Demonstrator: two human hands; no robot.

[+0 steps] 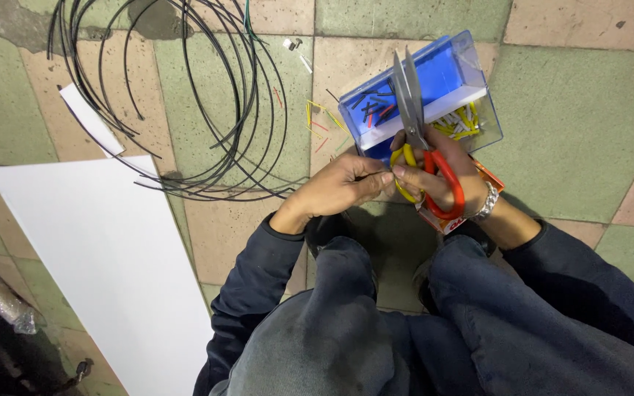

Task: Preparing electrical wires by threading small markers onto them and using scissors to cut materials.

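- Scissors [414, 117] with one yellow loop and one red loop sit in the right hand [442, 172], and the fingers are pushed through the loops and squeezed tight around them.
- Their grey blades are shut together and point up and away from the person, right over the blue box [442, 73].
- Just beside the scissors, on their left, the left hand [339, 187] pinches its fingertips together and touches the right hand's fingers; whatever it pinches is too small to make out.
- A silver bracelet [487, 203] sits on the right wrist, a little below the scissors.
- The blue box has clear walls and lies on the floor under the blade tips; small black and red bits are in its left part and yellow and white bits are in its right part.
- An orange packet [494, 180] peeks out under the right hand, touching the box.
- Little yellow and red wire bits [321, 117] lie on the tiles just left of the box.
- A big loop of thin black wire [207, 95] lies well to the left of the scissors.
- A white sheet [104, 257] lies on the floor farther left and lower than the wire.
- The person's dark blue knees [376, 308] are below the scissors.
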